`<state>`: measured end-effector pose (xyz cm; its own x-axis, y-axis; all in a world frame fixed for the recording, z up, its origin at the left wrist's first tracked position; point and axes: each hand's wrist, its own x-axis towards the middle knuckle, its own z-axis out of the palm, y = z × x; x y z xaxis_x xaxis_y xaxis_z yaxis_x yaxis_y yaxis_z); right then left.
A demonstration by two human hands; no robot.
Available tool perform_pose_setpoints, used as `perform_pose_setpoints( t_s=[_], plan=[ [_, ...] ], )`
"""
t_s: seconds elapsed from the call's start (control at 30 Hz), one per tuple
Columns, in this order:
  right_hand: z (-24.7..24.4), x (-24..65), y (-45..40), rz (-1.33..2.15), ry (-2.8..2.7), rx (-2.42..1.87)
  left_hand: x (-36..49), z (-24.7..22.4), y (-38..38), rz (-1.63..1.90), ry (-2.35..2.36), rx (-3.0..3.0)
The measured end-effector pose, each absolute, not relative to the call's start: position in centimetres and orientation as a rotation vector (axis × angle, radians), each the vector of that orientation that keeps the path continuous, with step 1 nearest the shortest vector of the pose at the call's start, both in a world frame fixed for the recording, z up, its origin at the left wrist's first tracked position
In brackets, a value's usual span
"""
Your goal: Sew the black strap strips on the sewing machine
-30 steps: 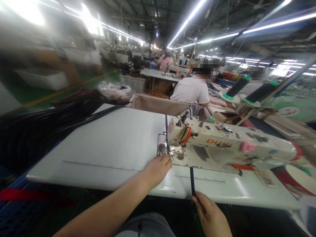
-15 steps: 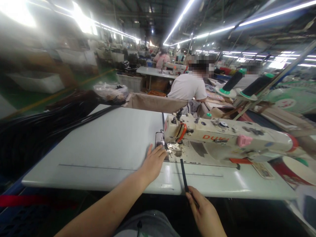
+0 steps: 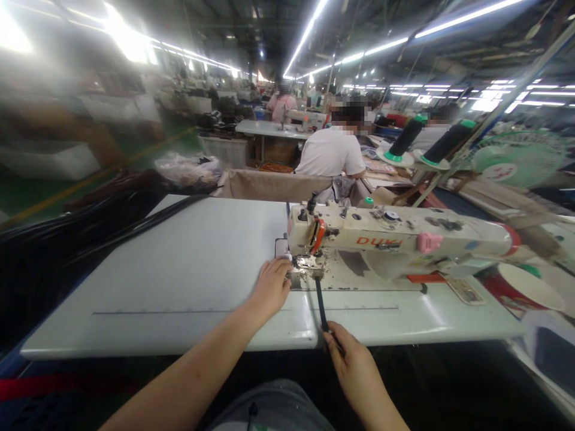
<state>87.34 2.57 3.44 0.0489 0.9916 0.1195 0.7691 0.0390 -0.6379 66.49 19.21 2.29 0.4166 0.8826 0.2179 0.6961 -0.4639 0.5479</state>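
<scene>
The right hand (image 3: 357,374) pinches a narrow black strap (image 3: 320,305) at the desk (image 3: 179,275) edge. Ahead of it the strap runs under the sewing machine (image 3: 395,242) – the left hand (image 3: 271,287) lies flat, fingers loose, beside the needle

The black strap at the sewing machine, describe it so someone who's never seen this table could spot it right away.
Start at the cream sewing machine on the white table. From under its needle end, the black strap runs straight toward the near table edge, where the right hand pinches it; the left hand rests flat beside the needle. Unlike the black cords heaped far left, it is a single, narrow, taut band.
</scene>
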Motion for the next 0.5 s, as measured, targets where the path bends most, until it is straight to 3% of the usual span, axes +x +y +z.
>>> perform_pose_setpoints(
  t_s=[0.5],
  plan=[
    [5.7,82.5,8.5,0.807,-1.77,-1.916,69.1,4.0,30.7,0.566,1.472,2.277]
  ],
)
